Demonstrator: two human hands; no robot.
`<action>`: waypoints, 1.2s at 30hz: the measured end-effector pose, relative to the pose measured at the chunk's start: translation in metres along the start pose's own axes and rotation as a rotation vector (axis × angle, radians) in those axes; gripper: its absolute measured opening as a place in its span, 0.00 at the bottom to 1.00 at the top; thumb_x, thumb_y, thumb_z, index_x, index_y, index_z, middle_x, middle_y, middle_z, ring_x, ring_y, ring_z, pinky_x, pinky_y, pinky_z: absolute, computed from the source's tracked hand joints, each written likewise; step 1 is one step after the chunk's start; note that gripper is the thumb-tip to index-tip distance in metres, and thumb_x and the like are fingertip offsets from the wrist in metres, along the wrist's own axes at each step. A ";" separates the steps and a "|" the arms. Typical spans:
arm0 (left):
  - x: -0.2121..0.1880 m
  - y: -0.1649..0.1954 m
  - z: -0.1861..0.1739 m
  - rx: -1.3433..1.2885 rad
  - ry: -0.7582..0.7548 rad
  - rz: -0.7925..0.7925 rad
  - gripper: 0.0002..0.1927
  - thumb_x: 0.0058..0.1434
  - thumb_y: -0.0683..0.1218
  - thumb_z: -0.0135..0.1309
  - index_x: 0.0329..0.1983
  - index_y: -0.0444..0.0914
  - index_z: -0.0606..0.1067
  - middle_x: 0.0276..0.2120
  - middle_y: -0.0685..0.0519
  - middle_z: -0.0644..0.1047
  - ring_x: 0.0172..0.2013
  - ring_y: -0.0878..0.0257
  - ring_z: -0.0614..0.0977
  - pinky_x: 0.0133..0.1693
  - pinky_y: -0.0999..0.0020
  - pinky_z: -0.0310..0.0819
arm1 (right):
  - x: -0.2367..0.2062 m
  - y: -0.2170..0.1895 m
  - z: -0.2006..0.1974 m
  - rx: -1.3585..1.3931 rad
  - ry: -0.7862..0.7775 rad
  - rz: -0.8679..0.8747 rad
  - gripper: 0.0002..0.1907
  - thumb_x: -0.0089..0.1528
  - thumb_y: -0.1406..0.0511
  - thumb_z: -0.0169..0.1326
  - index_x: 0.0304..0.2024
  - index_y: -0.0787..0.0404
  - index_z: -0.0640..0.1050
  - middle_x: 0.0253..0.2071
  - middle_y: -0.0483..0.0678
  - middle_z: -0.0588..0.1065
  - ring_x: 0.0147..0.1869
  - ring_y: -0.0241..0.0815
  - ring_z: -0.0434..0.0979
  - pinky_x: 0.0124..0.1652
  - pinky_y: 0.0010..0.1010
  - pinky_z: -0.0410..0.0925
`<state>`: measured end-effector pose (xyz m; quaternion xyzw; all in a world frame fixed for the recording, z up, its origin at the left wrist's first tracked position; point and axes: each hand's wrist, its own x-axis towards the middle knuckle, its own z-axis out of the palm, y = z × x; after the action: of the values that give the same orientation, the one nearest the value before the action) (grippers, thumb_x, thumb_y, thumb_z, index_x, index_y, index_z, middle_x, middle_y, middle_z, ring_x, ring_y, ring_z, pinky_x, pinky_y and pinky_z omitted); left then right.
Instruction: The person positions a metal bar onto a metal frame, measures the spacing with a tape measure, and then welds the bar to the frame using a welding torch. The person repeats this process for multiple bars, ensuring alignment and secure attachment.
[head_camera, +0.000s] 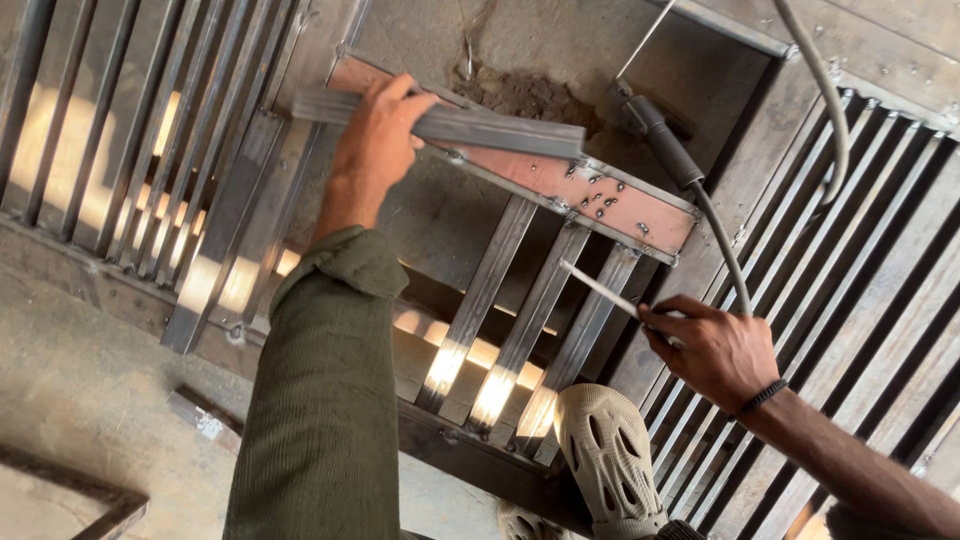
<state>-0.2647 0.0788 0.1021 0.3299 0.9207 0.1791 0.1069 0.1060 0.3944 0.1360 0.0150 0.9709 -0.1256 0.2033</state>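
Gripping a short grey steel bar from above, the person's left hand has its fingers curled fully around the bar, which lies across the far end of a rust-coloured flat plate on a metal grille frame. The right hand, to the right and nearer, is closed in a pinch on a thin welding rod that points up and left toward the plate. A black electrode holder with its cable rests just right of the plate. A beige perforated shoe stands on the frame's near edge.
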 end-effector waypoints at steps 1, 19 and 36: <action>0.000 -0.006 -0.007 0.023 -0.007 -0.044 0.30 0.56 0.32 0.61 0.62 0.43 0.78 0.59 0.49 0.74 0.61 0.47 0.73 0.62 0.55 0.73 | 0.005 -0.003 -0.003 -0.042 0.027 -0.020 0.13 0.63 0.57 0.57 0.50 0.42 0.84 0.49 0.37 0.81 0.22 0.33 0.76 0.14 0.26 0.66; -0.199 0.104 0.080 -0.056 -0.118 -0.216 0.46 0.53 0.59 0.68 0.68 0.33 0.63 0.53 0.40 0.76 0.55 0.43 0.75 0.58 0.48 0.68 | 0.062 -0.035 -0.027 -0.361 0.001 -0.117 0.17 0.67 0.55 0.52 0.57 0.45 0.80 0.43 0.43 0.78 0.42 0.38 0.80 0.28 0.33 0.79; -0.205 0.090 0.125 -0.380 -0.193 -0.298 0.42 0.61 0.48 0.60 0.73 0.29 0.54 0.64 0.31 0.68 0.61 0.37 0.75 0.59 0.47 0.71 | 0.073 -0.022 -0.004 -0.358 0.121 -0.170 0.19 0.66 0.58 0.54 0.58 0.54 0.79 0.41 0.43 0.77 0.38 0.36 0.78 0.25 0.27 0.76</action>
<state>-0.0179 0.0436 0.0403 0.1804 0.8945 0.2986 0.2796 0.0358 0.3726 0.1162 -0.0958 0.9859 0.0334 0.1328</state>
